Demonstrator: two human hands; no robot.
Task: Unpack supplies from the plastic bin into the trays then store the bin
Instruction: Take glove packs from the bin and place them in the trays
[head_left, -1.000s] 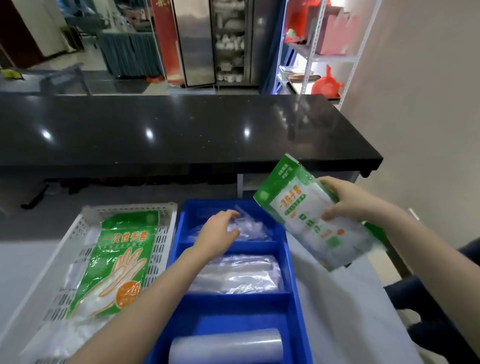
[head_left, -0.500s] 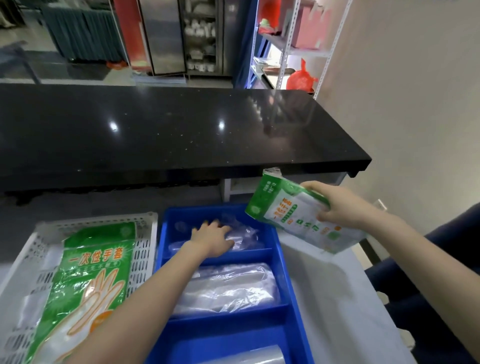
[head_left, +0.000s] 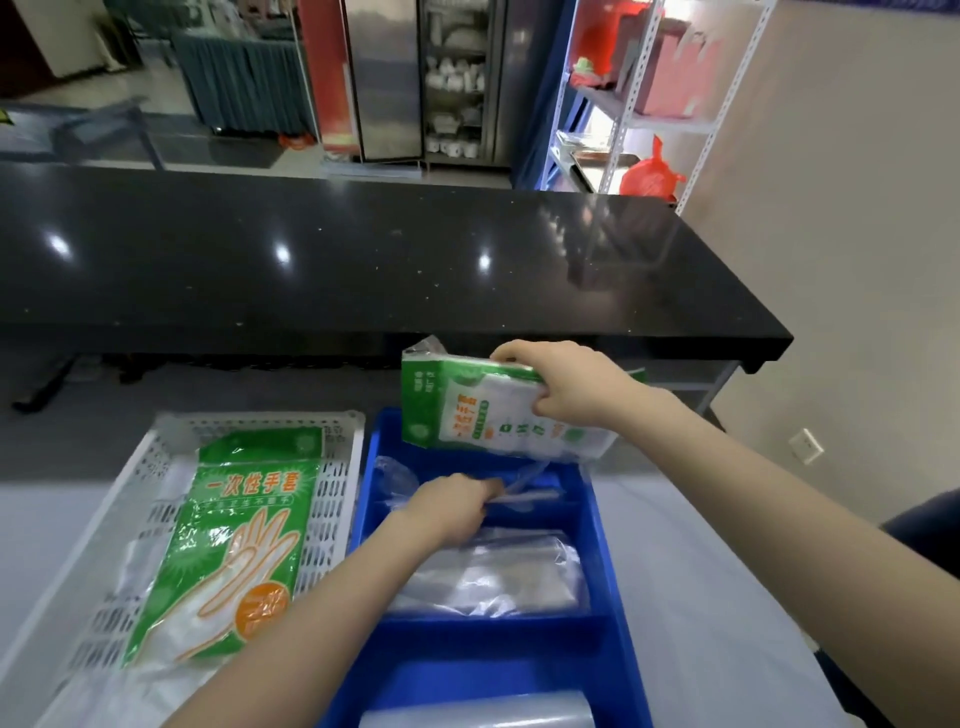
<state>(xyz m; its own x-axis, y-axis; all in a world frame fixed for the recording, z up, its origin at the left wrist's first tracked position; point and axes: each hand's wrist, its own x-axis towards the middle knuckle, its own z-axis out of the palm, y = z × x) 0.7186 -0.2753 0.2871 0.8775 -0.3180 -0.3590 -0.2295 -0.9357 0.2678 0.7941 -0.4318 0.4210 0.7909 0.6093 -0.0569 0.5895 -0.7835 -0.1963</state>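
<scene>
Right hand clamped on flat green-and-white glove packet, above blue compartmented plastic tray. Left hand pinching clear wrap in far compartment. Probably light, floppy, slippery; best gripped by edge.

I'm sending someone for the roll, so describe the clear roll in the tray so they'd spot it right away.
Find the blue tray on the grey table, right of the white basket. The roll lies in its nearest compartment. Unlike the flat, crumpled clear bags farther back, it is a smooth cylinder.
</scene>
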